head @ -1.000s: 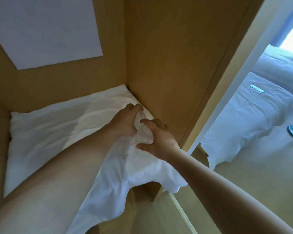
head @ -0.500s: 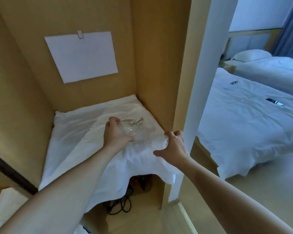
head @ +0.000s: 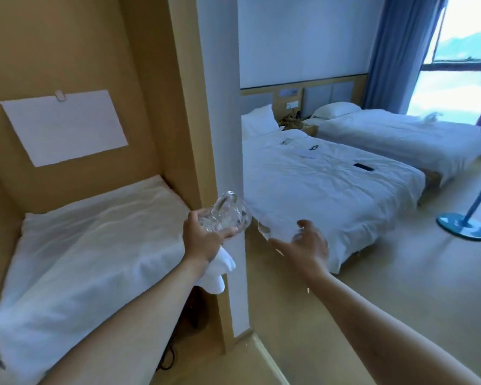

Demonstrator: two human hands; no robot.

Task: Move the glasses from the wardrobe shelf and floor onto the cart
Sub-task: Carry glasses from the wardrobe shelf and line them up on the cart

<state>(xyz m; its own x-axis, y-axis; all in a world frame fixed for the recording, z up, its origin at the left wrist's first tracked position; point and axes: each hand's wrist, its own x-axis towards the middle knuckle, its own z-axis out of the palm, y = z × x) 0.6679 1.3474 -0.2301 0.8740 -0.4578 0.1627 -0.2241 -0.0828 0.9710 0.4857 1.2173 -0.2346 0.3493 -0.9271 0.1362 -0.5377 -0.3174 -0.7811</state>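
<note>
My left hand (head: 203, 240) grips a clear glass mug (head: 228, 215) with a handle, tilted. It is held in the air in front of the wardrobe's right edge, just off the shelf. My right hand (head: 308, 248) is further right, over the floor, with thumb and fingers curled round a second clear glass (head: 274, 232). That glass is hard to make out against the bed behind it. The wardrobe shelf (head: 17, 207) is covered by a rumpled white cloth (head: 95, 245). No cart is in view.
A white wall post (head: 222, 120) stands right of the wardrobe's wooden side (head: 189, 107). Two white beds (head: 331, 184) (head: 400, 134) fill the room to the right, and a blue stand base (head: 463, 226) sits on the floor. Dark cables (head: 172, 354) lie under the shelf.
Both hands have drawn back from the shelf and to the right. The left hand has lifted the mug off the cloth. The view has swung right toward the beds.
</note>
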